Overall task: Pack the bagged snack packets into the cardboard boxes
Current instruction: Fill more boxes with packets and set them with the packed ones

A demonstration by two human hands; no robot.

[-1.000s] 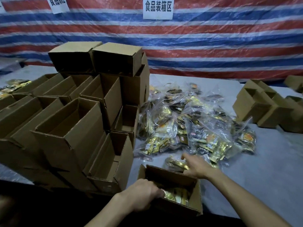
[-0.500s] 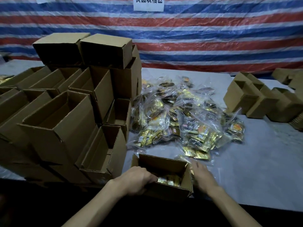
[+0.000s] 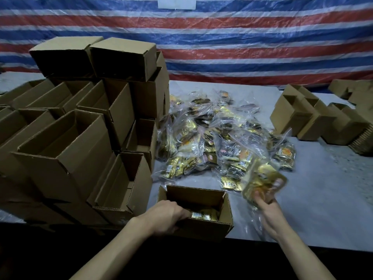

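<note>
An open cardboard box (image 3: 225, 216) stands at the table's near edge with gold snack packets (image 3: 202, 215) inside. My left hand (image 3: 168, 216) grips the box's near-left rim, fingers curled over the wall. Just right of the box, my right hand (image 3: 266, 209) holds up a clear bag of gold snack packets (image 3: 262, 181), blurred by motion. Behind the box lies a heap of bagged snack packets (image 3: 214, 138) in the middle of the table.
A tall stack of empty open cardboard boxes (image 3: 66, 142) fills the left side, right up against the box I hold. More small boxes (image 3: 302, 120) stand at the far right. Grey table surface (image 3: 323, 199) shows to the right. A striped tarp (image 3: 242, 37) hangs behind.
My right hand, which rested beside the box, has picked a bag off the near edge of the heap and lifted it to the right of the box. My left hand stays on the box.
</note>
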